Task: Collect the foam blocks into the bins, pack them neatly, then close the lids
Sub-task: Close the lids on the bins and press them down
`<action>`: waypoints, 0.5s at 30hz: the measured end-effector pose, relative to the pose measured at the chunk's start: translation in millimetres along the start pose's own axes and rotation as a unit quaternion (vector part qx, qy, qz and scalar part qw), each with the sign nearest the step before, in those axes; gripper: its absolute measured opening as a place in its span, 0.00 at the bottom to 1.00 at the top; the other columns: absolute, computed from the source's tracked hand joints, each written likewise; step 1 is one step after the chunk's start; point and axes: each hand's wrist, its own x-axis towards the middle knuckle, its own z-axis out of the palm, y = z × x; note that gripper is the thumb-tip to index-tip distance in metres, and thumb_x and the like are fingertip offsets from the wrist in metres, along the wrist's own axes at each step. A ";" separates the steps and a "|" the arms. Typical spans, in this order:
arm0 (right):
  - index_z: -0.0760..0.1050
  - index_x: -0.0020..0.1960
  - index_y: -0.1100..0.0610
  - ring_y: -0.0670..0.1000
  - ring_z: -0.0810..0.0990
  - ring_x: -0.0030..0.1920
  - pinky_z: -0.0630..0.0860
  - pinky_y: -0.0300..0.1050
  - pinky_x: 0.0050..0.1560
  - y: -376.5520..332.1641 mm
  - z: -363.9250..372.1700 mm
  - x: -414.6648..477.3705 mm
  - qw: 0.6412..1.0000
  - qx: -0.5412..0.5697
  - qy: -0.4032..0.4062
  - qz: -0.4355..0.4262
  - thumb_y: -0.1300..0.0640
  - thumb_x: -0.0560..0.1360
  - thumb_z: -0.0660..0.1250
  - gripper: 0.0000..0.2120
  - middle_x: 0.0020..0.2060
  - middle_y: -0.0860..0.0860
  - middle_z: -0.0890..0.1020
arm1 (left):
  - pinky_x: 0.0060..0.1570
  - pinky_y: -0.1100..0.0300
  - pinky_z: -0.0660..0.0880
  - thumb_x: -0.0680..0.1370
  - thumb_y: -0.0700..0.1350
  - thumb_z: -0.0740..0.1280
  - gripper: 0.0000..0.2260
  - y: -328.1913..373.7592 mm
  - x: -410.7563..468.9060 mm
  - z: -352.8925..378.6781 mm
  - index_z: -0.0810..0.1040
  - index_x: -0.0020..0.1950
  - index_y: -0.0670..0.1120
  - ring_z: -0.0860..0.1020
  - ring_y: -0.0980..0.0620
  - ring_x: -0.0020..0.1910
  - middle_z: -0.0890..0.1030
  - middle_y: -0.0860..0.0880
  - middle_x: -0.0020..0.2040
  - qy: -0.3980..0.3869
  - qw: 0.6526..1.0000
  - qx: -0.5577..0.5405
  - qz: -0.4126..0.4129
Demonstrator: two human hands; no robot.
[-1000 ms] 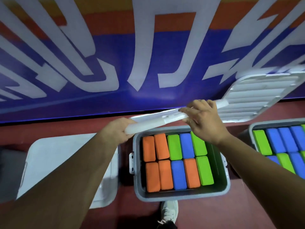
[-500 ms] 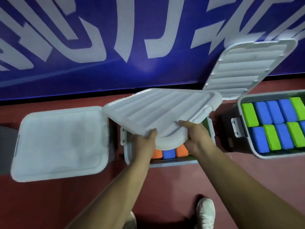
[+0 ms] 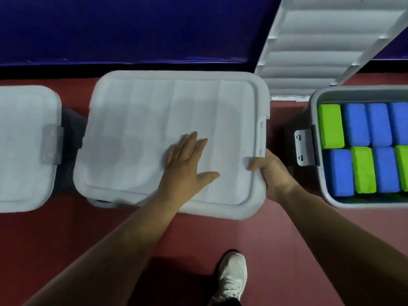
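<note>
The white lid (image 3: 141,133) lies flat over the middle grey bin and hides its foam blocks. My left hand (image 3: 187,164) presses flat on the lid with straight fingers. My right hand (image 3: 271,171) grips the lid's right edge just below the side latch (image 3: 261,138), thumb on top. To the right stands an open grey bin (image 3: 318,173) packed with green foam blocks (image 3: 331,125) and blue foam blocks (image 3: 356,124); its ribbed lid (image 3: 313,47) leans back against the wall.
A third bin with its white lid (image 3: 24,149) on sits at the left, a grey latch (image 3: 51,144) on its side. The dark red floor (image 3: 66,239) spreads in front. My white shoe (image 3: 231,274) stands below the middle bin. A blue wall (image 3: 132,29) runs behind.
The lid of the middle bin came down from its raised tilt and now lies flat over the blocks. My left hand moved onto its top and my right to its right edge.
</note>
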 end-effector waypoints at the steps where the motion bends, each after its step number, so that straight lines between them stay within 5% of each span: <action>1: 0.72 0.64 0.58 0.60 0.83 0.54 0.81 0.54 0.51 7.2 -5.1 8.3 0.998 -0.055 0.021 -0.016 0.65 0.66 0.66 0.27 0.54 0.57 0.83 | 0.76 0.47 0.52 0.71 0.71 0.58 0.40 -1.2 2.8 14.7 0.64 0.78 0.52 0.55 0.48 0.80 0.57 0.49 0.80 0.000 1.000 0.014 0.002; 3: 0.68 0.62 0.56 0.52 0.81 0.51 0.78 0.45 0.47 22.4 -11.4 22.5 0.953 -0.269 0.108 -0.090 0.54 0.73 0.71 0.21 0.52 0.50 0.79 | 0.76 0.47 0.50 0.70 0.73 0.57 0.40 -4.5 8.2 41.2 0.62 0.78 0.56 0.52 0.49 0.80 0.54 0.50 0.81 -0.002 0.999 0.036 -0.008; 5: 0.70 0.60 0.57 0.51 0.78 0.47 0.77 0.48 0.46 40.9 -15.2 35.3 0.850 -0.450 0.199 -0.187 0.44 0.77 0.69 0.21 0.52 0.50 0.75 | 0.76 0.45 0.49 0.70 0.74 0.55 0.40 -6.3 10.8 59.8 0.61 0.78 0.56 0.51 0.48 0.80 0.53 0.50 0.81 -0.003 0.998 0.057 -0.020; 8: 0.75 0.53 0.60 0.55 0.72 0.48 0.75 0.55 0.52 64.0 -20.2 53.8 0.755 -0.545 0.261 -0.253 0.43 0.78 0.67 0.19 0.46 0.54 0.76 | 0.76 0.42 0.48 0.69 0.75 0.53 0.41 -8.9 12.5 77.7 0.59 0.79 0.58 0.49 0.46 0.80 0.51 0.47 0.82 -0.019 0.995 0.099 -0.016; 12: 0.74 0.52 0.61 0.55 0.72 0.51 0.78 0.51 0.54 75.1 -28.6 63.8 0.786 -0.494 0.262 -0.262 0.49 0.80 0.66 0.13 0.52 0.52 0.66 | 0.76 0.38 0.49 0.69 0.74 0.53 0.41 -9.1 10.3 94.5 0.56 0.79 0.59 0.46 0.44 0.80 0.48 0.44 0.82 -0.033 0.993 0.117 -0.005; 15: 0.73 0.63 0.57 0.56 0.75 0.54 0.78 0.52 0.59 77.0 -31.5 64.7 0.837 -0.442 0.238 -0.217 0.46 0.79 0.66 0.18 0.55 0.50 0.65 | 0.75 0.36 0.50 0.69 0.73 0.54 0.41 -8.9 9.2 102.8 0.56 0.80 0.58 0.46 0.43 0.80 0.48 0.43 0.82 -0.026 0.991 0.129 0.002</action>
